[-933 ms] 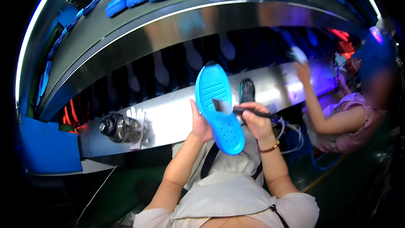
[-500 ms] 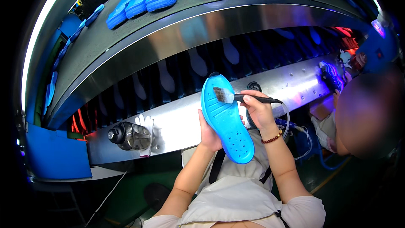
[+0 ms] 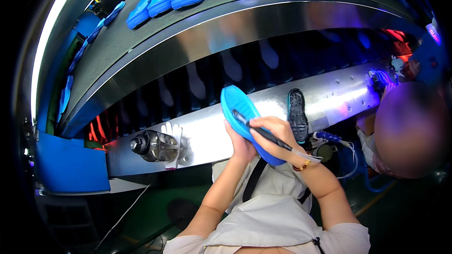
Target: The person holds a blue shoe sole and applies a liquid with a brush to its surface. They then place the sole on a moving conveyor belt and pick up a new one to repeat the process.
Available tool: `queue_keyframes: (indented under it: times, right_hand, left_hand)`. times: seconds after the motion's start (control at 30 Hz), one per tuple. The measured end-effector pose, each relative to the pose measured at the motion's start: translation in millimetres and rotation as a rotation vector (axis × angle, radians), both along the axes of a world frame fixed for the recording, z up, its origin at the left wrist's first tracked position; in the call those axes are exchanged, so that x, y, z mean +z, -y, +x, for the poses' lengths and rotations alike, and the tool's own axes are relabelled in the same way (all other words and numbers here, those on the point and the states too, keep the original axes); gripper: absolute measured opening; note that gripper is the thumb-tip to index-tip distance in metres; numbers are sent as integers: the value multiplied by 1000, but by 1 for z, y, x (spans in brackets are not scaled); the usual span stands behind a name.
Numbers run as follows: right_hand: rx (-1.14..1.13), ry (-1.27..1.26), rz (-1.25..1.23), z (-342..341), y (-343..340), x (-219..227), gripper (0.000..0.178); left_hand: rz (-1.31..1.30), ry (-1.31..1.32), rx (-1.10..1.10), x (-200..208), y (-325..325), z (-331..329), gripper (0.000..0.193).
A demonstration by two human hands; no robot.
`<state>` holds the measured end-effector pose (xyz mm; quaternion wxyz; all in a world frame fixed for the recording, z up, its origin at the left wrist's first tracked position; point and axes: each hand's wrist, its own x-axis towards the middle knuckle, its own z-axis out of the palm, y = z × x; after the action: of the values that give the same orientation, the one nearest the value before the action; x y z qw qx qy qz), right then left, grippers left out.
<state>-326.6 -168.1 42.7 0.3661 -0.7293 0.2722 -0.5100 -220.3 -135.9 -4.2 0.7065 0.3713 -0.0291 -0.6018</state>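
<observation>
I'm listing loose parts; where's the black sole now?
In the head view, the black sole lies on the metal ledge, just right of the person's right hand.

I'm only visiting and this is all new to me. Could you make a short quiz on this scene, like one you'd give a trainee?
1. Which of the person's hands holds the slim, black-handled brush?
2. True or false: in the picture, the dark, sole-shaped piece with holes lies to the right of the bright blue, curved shoe sole.
3. Fill the gap: right beside the see-through, black-capped bottle on the long, shiny metal bench lies a white fabric ____.

Key:
1. The right hand.
2. True.
3. Glove.
</observation>
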Motion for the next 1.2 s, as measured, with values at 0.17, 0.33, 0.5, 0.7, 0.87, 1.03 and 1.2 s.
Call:
queue_keyframes:
  times: [0.17,0.33,0.5,0.7,0.87,1.03,1.2]
  right_hand:
    - [524,-257,254,-52,-19,0,18]
    - [386,-17,285,-57,2,20,18]
    - [238,76,357,-34,14,29,17]
    - [467,144,508,-49,5,34,18]
    - [469,40,173,-47,4,25,19]
    - [416,82,466,-58,9,31,18]
    - [583,-1,78,-56,6,26,16]
  left_hand:
    - [-224,84,-256,4,-10,48,88]
    - [-156,-49,-353,31,-18,21,92]
    - [-193,-343,-300,38,-19,-4,85]
    - [-210,-113,-382,33,-20,10,83]
    - [-217,-273,-162,35,-18,4,84]
    - [-189,187,-155,48,-13,-1,88]
    - [-452,-34,-202,38,-12,8,100]
